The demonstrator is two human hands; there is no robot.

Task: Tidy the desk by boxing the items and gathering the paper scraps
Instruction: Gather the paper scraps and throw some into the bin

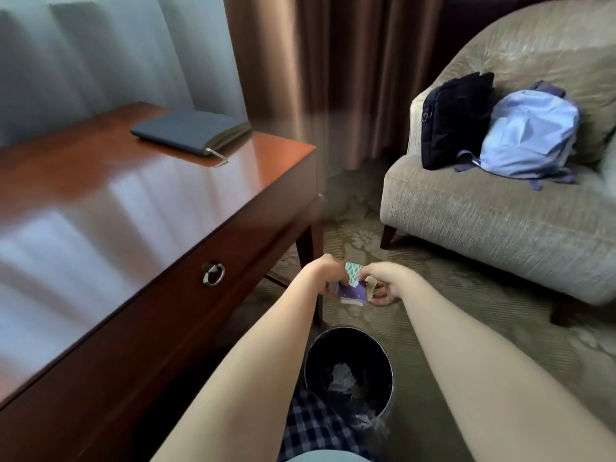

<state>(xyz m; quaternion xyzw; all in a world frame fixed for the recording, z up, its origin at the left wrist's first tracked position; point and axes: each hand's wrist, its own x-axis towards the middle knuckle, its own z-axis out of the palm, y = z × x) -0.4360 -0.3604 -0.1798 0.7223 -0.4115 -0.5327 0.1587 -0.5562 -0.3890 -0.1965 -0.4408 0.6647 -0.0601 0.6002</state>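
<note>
Bridging left hand [327,277], right hand [389,284]: paper scraps [352,289]

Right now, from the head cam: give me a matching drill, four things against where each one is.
Things:
1. paper scraps
2. dark folder
3. blue backpack
4. crumpled paper

Places:
A. on the armchair
B. inside the wastebasket
C. on the desk
D. gripped between left hand and right hand

Pairs: 1-D, 2-C, 3-A, 4-B
</note>
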